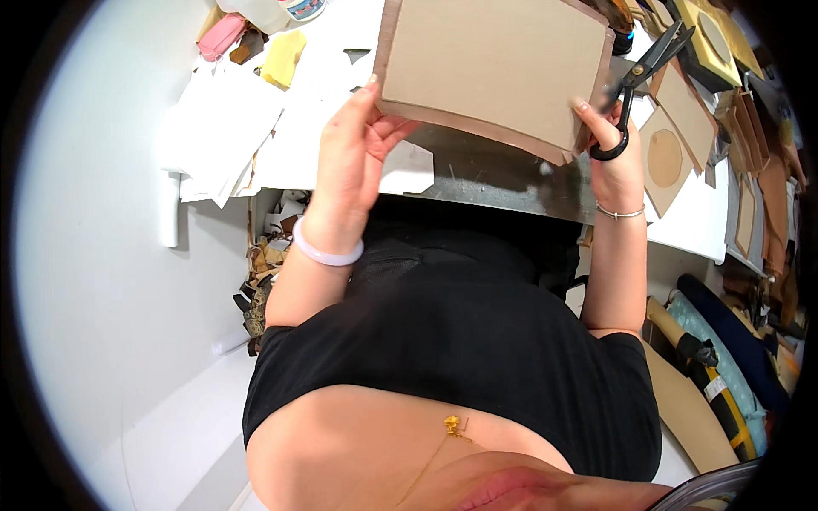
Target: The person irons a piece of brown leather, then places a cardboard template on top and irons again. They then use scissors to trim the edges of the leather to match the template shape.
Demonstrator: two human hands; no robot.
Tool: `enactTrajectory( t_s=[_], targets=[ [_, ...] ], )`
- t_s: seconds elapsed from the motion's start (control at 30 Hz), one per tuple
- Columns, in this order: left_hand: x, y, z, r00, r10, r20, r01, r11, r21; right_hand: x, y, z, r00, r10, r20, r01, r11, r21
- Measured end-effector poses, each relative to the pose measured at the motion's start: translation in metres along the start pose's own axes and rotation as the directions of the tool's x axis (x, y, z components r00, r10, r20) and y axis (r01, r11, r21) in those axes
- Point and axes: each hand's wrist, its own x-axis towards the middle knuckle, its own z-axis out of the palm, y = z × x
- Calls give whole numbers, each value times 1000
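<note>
Between my two hands a flat rectangular panel (494,64) is raised over the table, beige on its face with a brown border along the edges. My left hand (354,140) grips its lower left corner, thumb at the edge and fingers underneath. At the lower right corner, my right hand (615,153) pinches the panel with the thumb on top. Black-handled scissors (635,81) hang from that same hand, a handle loop around its fingers and the blades pointing up and to the right, partly spread.
White paper sheets (217,128) and a yellow sponge-like block (284,58) lie at the left, near a pink pouch (223,36). A dark metal plate (486,166) lies below the panel. Cut brown and tan pieces (682,119) crowd the right side. Fabric rolls (724,358) stand at lower right.
</note>
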Motion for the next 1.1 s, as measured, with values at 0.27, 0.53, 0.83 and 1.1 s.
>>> enactTrajectory(
  t_s=[0.27, 0.53, 0.83, 1.1],
  targets=[
    [6, 40, -3, 954, -257, 157, 128, 817, 562, 7, -12, -15, 997, -9, 76, 16, 996, -89],
    [-11, 28, -2, 999, -38, 22, 40, 996, -83, -28, 0, -26, 954, -298, -27, 291, 945, -150],
    [-12, 35, 42, 977, 214, 25, -201, 946, -256, -110, 42, 18, 790, -55, 610, 203, 963, -176],
    [-27, 45, 71, 975, 209, 73, -177, 936, -305, -117, 42, 24, 782, -73, 619, 268, 936, -228]
  ],
)
